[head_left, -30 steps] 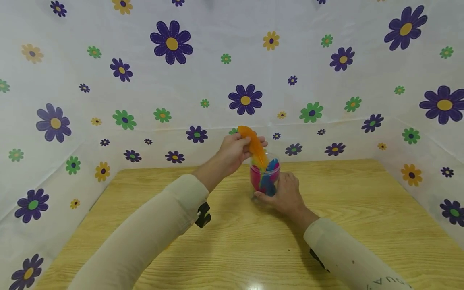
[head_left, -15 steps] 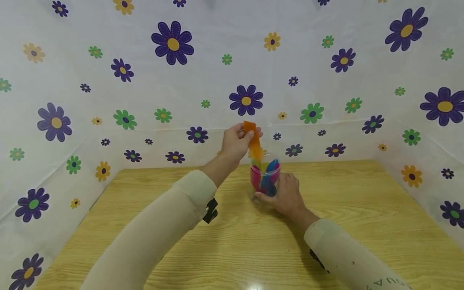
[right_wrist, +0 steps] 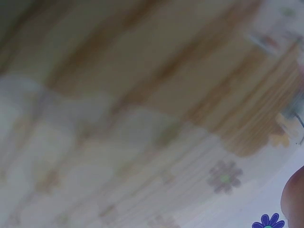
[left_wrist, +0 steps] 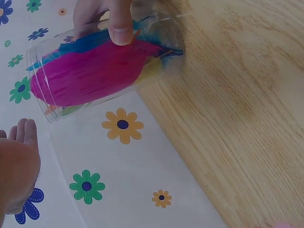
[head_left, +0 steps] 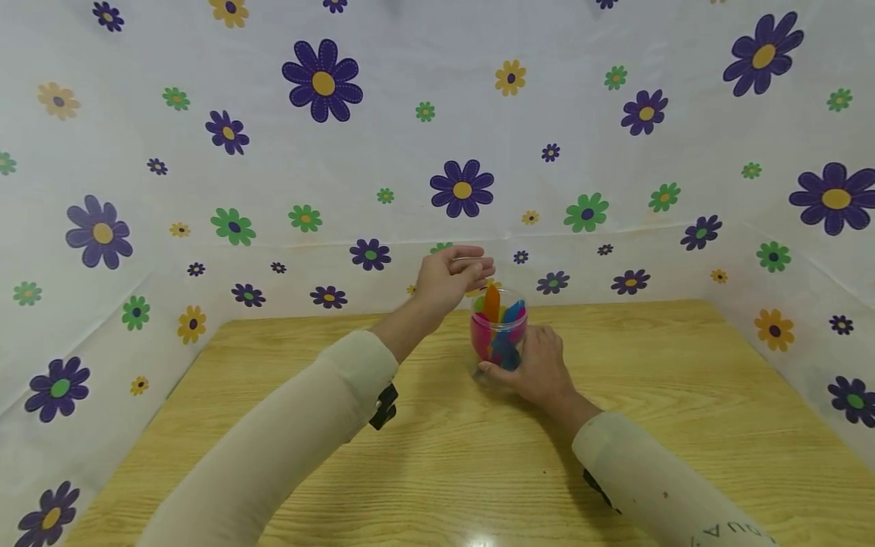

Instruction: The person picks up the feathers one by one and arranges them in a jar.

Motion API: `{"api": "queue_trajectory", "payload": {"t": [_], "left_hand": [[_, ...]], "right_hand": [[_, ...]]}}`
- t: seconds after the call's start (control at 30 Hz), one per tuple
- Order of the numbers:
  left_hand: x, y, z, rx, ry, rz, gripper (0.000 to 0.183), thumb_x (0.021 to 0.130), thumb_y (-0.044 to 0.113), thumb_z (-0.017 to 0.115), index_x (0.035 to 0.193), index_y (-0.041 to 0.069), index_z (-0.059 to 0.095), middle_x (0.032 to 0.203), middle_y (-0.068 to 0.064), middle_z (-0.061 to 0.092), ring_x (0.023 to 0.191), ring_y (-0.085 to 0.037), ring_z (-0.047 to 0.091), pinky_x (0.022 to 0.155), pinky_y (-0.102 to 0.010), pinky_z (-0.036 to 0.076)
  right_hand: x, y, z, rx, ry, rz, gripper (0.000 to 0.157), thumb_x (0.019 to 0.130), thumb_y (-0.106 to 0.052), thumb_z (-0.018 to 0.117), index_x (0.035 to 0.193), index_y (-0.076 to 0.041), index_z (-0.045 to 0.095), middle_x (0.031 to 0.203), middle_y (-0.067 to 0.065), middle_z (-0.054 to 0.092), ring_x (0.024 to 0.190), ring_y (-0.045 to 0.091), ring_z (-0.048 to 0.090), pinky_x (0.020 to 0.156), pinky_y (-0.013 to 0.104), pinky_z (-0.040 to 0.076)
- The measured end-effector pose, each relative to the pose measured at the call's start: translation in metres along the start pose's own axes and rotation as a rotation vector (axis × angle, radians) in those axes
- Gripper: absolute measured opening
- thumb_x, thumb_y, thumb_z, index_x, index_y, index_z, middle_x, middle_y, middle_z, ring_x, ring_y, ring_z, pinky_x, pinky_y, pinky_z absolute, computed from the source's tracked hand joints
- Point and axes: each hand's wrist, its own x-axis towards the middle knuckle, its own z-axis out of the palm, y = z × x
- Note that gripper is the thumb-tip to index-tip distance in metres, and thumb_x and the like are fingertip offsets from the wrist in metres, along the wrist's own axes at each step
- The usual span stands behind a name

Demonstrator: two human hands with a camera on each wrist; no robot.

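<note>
A clear plastic jar (head_left: 500, 325) stands on the table, with bright feathers inside it. An orange feather (head_left: 491, 304) is upright at its mouth, a blue feather (head_left: 506, 346) beside it. The left wrist view shows a broad magenta feather (left_wrist: 90, 73) through the jar's wall. My right hand (head_left: 547, 368) grips the jar low on its right side, thumb across the front. Just above the rim, to the left, my left hand (head_left: 443, 282) holds nothing, its fingers extended. In the right wrist view only part of the right hand (right_wrist: 293, 199) shows at the edge.
The wood-grain table (head_left: 424, 471) runs back to a white flower-print cloth (head_left: 383, 152) that closes off the back and sides. A blurred pink patch (left_wrist: 282, 224) touches the bottom edge of the left wrist view.
The orange feather, earlier pinched in my left hand above the jar, has gone down into it. The left hand has let go and its fingers have straightened. The right hand keeps its grip.
</note>
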Motion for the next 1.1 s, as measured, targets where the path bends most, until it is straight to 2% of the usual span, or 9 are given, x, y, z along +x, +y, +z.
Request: {"api": "queue_trajectory", "payload": {"t": [0.2, 0.37, 0.6, 0.8, 1.1], "left_hand": [[-0.005, 0.0, -0.017, 0.13, -0.02, 0.077, 0.03, 0.101, 0.008, 0.056, 0.13, 0.003, 0.059, 0.126, -0.013, 0.068, 0.115, -0.022, 0.068, 0.095, -0.03, 0.053], [-0.011, -0.003, -0.034, 0.317, -0.052, 0.141, 0.033, 0.101, 0.01, 0.058, 0.133, 0.003, 0.058, 0.13, -0.011, 0.066, 0.12, -0.023, 0.064, 0.1, -0.031, 0.05], [-0.022, -0.009, -0.054, 0.575, -0.193, 0.215, 0.045, 0.102, 0.014, 0.056, 0.145, 0.003, 0.047, 0.149, -0.013, 0.051, 0.137, -0.031, 0.049, 0.112, -0.04, 0.039], [-0.028, -0.015, -0.069, 0.822, -0.266, 0.314, 0.051, 0.101, 0.014, 0.054, 0.15, 0.003, 0.041, 0.153, -0.015, 0.045, 0.141, -0.034, 0.044, 0.114, -0.048, 0.035], [-0.037, -0.026, -0.091, 1.121, -0.398, 0.415, 0.056, 0.096, 0.003, 0.05, 0.151, 0.003, 0.039, 0.158, -0.013, 0.037, 0.146, -0.032, 0.037, 0.118, -0.046, 0.03]], "right_hand": [[0.0, 0.0, -0.001, 0.008, 0.012, -0.011, 0.091, 0.077, -0.065, 0.074, 0.135, -0.001, 0.045, 0.122, 0.016, 0.061, 0.118, 0.035, 0.05, 0.108, 0.054, 0.032], [0.0, 0.0, 0.0, 0.013, 0.01, -0.005, 0.092, 0.076, -0.065, 0.075, 0.135, -0.002, 0.045, 0.121, 0.015, 0.061, 0.117, 0.034, 0.049, 0.108, 0.053, 0.032], [0.0, 0.0, 0.001, 0.007, 0.001, 0.001, 0.093, 0.076, -0.065, 0.075, 0.136, -0.001, 0.044, 0.122, 0.016, 0.06, 0.117, 0.033, 0.049, 0.109, 0.054, 0.032], [0.0, 0.001, 0.001, 0.0, 0.0, -0.005, 0.093, 0.076, -0.065, 0.074, 0.137, -0.001, 0.044, 0.123, 0.016, 0.06, 0.117, 0.033, 0.049, 0.108, 0.054, 0.032], [0.0, 0.001, 0.002, -0.005, 0.0, -0.006, 0.093, 0.076, -0.065, 0.074, 0.135, 0.0, 0.045, 0.121, 0.016, 0.06, 0.116, 0.033, 0.049, 0.108, 0.054, 0.032]]}}
